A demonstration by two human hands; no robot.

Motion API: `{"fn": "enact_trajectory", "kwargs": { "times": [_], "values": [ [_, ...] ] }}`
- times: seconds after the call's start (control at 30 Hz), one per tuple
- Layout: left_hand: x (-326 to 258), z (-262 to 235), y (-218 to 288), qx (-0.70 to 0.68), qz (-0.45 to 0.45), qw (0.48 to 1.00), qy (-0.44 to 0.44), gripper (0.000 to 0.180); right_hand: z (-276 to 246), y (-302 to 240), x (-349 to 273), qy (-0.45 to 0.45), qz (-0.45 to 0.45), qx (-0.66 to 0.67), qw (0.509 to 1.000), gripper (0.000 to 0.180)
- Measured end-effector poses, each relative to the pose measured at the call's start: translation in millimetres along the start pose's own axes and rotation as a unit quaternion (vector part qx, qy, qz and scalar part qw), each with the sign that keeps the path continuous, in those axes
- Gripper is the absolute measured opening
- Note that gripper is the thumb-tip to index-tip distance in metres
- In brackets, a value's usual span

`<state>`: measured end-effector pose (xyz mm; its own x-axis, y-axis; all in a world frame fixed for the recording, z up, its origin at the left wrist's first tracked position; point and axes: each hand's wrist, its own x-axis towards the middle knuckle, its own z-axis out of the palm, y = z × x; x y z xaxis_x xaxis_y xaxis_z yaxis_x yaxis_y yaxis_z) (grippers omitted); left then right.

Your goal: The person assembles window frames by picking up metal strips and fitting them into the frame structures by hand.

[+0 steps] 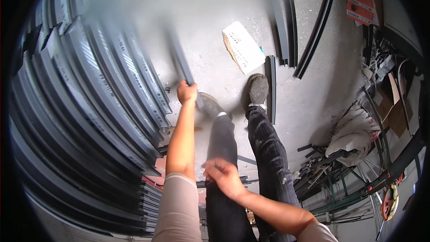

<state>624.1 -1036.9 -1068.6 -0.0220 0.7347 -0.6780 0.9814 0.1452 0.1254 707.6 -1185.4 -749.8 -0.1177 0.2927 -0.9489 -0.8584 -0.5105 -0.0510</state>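
Note:
My left hand is closed around a long dark grey profile bar near its lower end. The bar slants up and away over the floor, and its far part fades into a blurred, hazy patch. My right hand hangs in front of my left leg, holding nothing, with its fingers loosely apart. A big stack of long grey profile bars lies to the left of my left hand, with printed marks and shiny film on several of them.
A white cardboard piece lies ahead of my feet. Beside my right shoe is a short dark profile, with longer dark profiles beyond. At right stand a pale sack, offcuts and a red-and-white box.

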Motion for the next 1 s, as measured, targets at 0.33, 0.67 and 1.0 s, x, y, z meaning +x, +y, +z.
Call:
{"fn": "enact_trajectory", "kwargs": {
  "times": [0.33, 0.67, 1.0],
  "values": [
    [-190, -143, 35, -0.331, -0.091, 0.915, -0.21, 0.023, -38, 55, 39, 0.114, -0.078, -0.184, 0.973, 0.019],
    [-402, -338, -4, -0.469, -0.051, 0.841, -0.264, 0.024, -15, -62, -126, 0.147, -0.439, -0.594, 0.658, 0.03],
    [-507, -463, -35, -0.377, 0.121, 0.913, -0.096, 0.034, 194, -112, -329, -0.072, -0.661, -0.679, 0.313, 0.054]
  ]
}}
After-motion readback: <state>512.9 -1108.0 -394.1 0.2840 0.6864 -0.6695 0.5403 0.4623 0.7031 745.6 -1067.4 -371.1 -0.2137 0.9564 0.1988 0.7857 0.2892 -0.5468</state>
